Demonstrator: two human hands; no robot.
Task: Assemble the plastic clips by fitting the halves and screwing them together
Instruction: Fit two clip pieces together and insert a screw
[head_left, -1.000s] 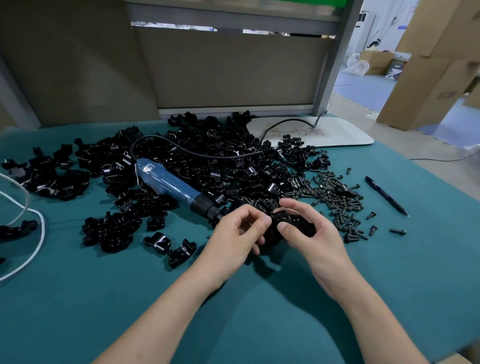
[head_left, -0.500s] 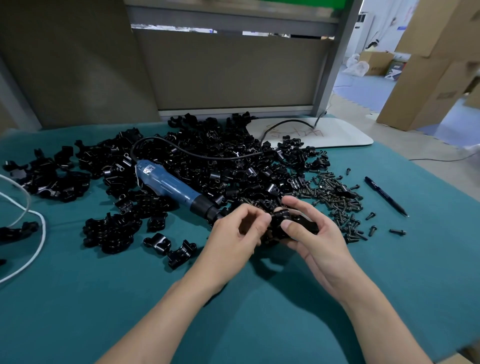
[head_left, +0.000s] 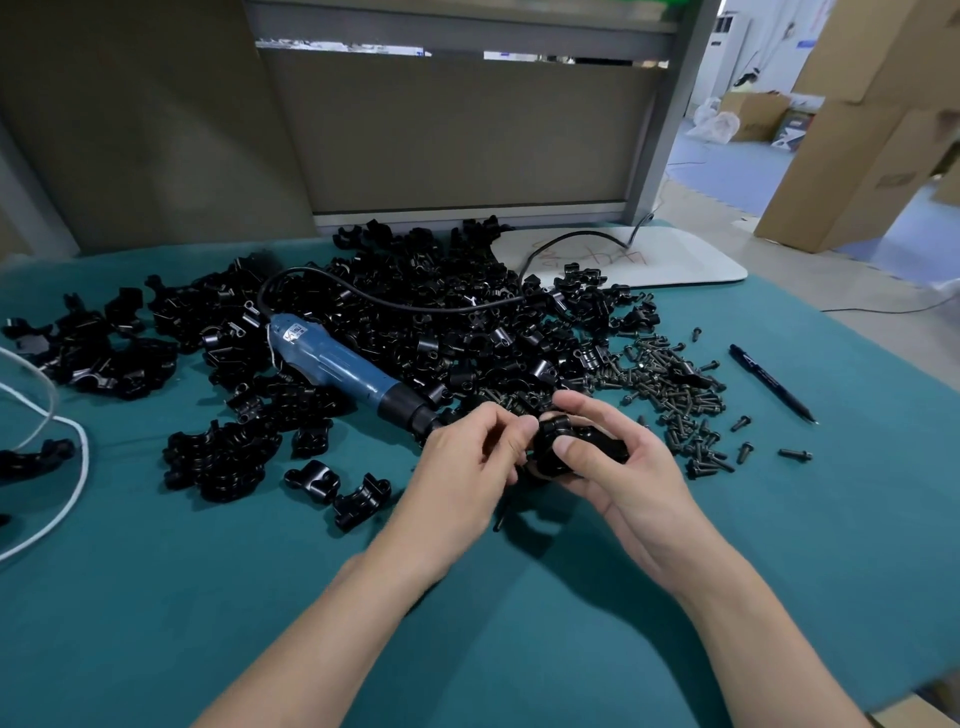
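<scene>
Now that R hand (head_left: 623, 483) has rolled its thumb atop the clip (head_left: 576, 447) it grips, L hand (head_left: 467, 467) pinches its left end; fit prob. done, screwing next, driver (head_left: 337, 364) just beyond L hand.

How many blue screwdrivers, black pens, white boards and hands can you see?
Blue electric screwdriver: 1
Thin black pen: 1
Flat white board: 1
Hands: 2 (left hand, right hand, both on a black plastic clip)
Total: 5
</scene>
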